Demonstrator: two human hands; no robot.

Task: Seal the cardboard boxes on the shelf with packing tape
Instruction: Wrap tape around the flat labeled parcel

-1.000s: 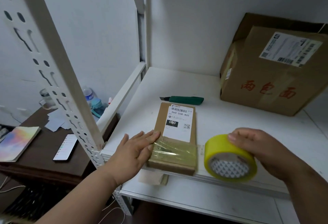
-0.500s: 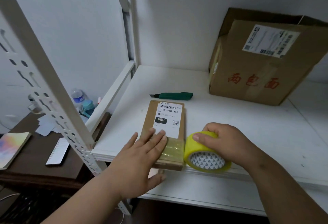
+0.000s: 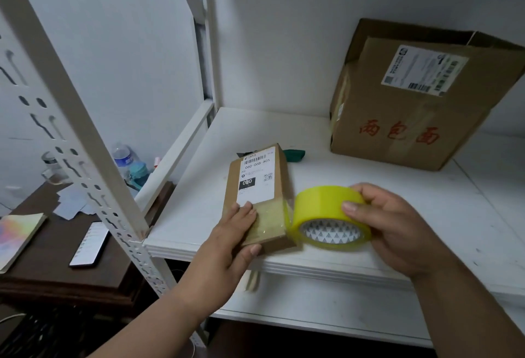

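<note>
Small box [image 3: 257, 193] at frame centre on the shelf [image 3: 397, 215] edge now tipped up, left hand [image 3: 227, 241] gripping its near end, right hand [image 3: 397, 224] clamping the tape roll [image 3: 329, 218] against its right side, so tape's wrapping round; big box [image 3: 412, 107] upper right untouched.

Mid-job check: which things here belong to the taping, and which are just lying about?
In the job:
small flat brown cardboard box, held by the left hand
yellow tape roll, gripped by the right hand
large brown cardboard box

Lying about:
green utility knife
black phone
colourful notebook
plastic bottle
</note>
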